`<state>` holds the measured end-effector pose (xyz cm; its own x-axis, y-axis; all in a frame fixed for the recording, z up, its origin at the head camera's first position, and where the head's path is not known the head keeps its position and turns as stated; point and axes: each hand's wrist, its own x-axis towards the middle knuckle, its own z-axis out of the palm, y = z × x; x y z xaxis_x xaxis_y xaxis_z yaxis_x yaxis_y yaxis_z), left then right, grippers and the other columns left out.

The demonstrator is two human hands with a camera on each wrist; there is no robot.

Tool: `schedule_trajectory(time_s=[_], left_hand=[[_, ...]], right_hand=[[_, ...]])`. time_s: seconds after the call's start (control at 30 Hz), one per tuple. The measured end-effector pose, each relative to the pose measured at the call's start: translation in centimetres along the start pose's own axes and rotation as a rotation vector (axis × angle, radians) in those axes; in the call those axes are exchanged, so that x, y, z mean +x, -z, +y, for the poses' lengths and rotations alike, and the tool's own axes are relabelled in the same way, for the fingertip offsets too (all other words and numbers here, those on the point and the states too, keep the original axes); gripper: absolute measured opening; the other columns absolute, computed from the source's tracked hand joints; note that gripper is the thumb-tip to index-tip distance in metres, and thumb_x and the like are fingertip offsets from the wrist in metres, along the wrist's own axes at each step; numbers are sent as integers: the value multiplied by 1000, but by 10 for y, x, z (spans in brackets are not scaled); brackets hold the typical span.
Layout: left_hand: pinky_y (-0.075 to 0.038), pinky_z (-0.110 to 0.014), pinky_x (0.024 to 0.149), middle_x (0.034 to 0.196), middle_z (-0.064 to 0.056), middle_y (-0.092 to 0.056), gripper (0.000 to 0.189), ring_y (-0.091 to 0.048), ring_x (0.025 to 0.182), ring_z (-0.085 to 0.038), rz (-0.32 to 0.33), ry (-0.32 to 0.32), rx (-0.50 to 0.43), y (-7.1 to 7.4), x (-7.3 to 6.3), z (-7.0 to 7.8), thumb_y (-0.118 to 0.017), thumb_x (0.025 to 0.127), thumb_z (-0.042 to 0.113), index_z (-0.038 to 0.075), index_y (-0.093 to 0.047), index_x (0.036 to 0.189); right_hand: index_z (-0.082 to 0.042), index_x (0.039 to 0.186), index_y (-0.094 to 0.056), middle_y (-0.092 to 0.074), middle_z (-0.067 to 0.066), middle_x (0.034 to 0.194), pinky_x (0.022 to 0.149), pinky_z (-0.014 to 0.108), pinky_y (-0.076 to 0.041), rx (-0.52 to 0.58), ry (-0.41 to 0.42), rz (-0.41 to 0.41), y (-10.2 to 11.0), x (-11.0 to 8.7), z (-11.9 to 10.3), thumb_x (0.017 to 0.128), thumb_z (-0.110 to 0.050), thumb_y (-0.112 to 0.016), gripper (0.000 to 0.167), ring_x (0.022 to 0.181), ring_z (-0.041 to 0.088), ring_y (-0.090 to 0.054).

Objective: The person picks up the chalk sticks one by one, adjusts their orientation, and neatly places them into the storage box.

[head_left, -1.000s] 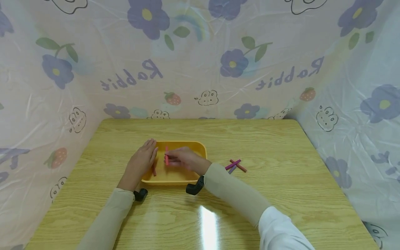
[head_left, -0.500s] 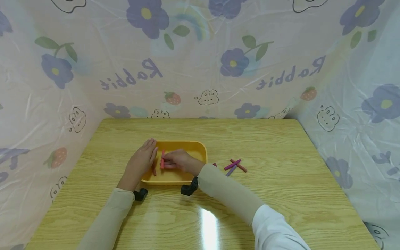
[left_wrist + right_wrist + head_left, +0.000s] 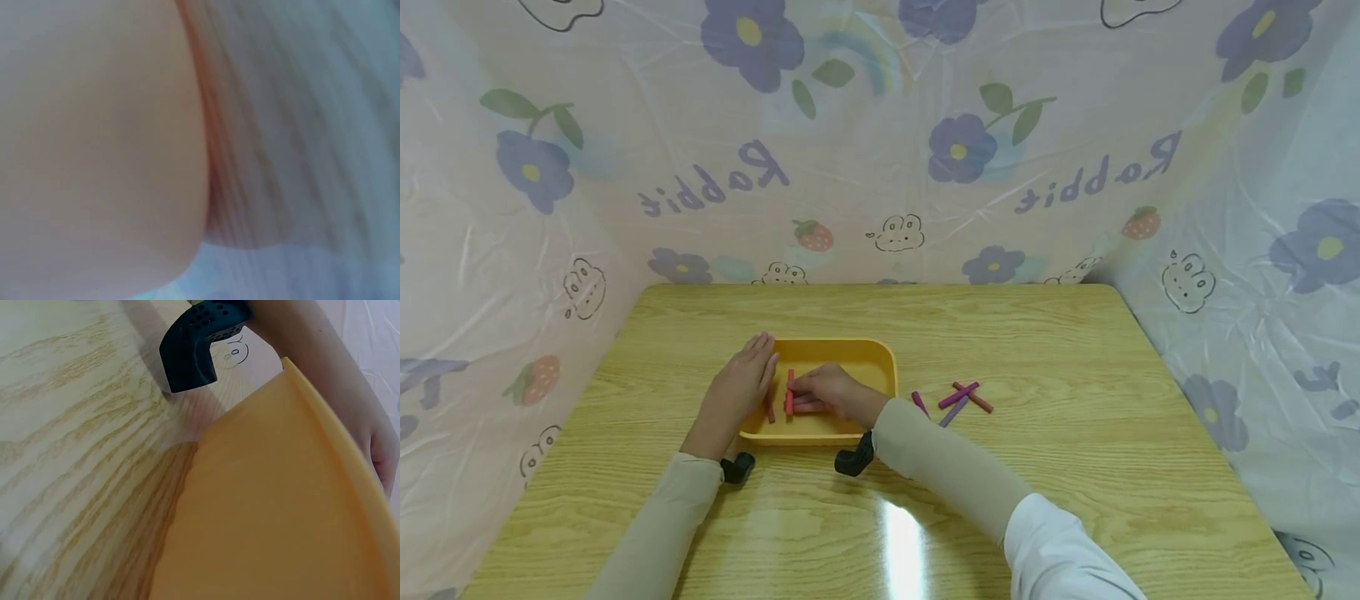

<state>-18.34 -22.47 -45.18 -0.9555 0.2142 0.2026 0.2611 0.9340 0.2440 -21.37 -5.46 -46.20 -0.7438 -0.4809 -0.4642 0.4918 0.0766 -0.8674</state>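
The work is looking part-way: a dark red stick (image 3: pixel 771 410) is lying in the tray (image 3: pixel 820 439), a red stick (image 3: pixel 790 393) is being held within its walls, and four are lying outside.

The left hand (image 3: pixel 740 387) is resting over the tray's left side, its fingers straight, partly covering the dark red stick. The right hand (image 3: pixel 835 392) is pinching the red stick; I cannot tell whether it is touching the floor. Rightward on the bench (image 3: pixel 1037 492), magenta (image 3: pixel 920 403), lavender (image 3: pixel 953 412), purple (image 3: pixel 958 395) and brown (image 3: pixel 982 402) sticks are lying, purple crossing brown.
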Motion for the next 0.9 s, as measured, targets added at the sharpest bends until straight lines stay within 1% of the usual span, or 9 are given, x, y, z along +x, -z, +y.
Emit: schedule_trajectory(time_s=[0.23,0.4,0.6,0.9], left_hand=[[-31,-48,105,143,-19,-36,49,-32,133,-32,24,-10,-1,-2,-1,-3,-42,101,26,-4,-39,139],[-31,-48,105,143,-19,-36,49,-31,133,-32,27,-21,-7,-2,-2,-4,-42,100,25,-4,-38,139],[-31,-47,105,142,-19,-38,48,-32,133,-31,45,-26,-13,-2,-3,-4,-46,99,23,-4,-40,138],[-29,-48,106,142,-20,-36,48,-31,133,-32,17,-25,-9,-1,0,-2,-44,100,23,-5,-39,138]], right_hand=[[9,99,-67,-69,15,84,71,33,-57,-28,-9,16,0,2,2,91,-9,-60,21,76,22,-68],[9,97,-68,-69,16,84,70,33,-57,-46,-21,35,-3,0,1,90,-7,-61,19,77,24,-69],[9,94,-68,-69,17,81,70,34,-57,-55,-33,47,-5,-1,0,90,-6,-60,17,77,25,-69],[7,94,-69,-69,15,80,67,32,-57,-83,-29,59,-3,0,2,91,-6,-58,17,75,23,-68]])
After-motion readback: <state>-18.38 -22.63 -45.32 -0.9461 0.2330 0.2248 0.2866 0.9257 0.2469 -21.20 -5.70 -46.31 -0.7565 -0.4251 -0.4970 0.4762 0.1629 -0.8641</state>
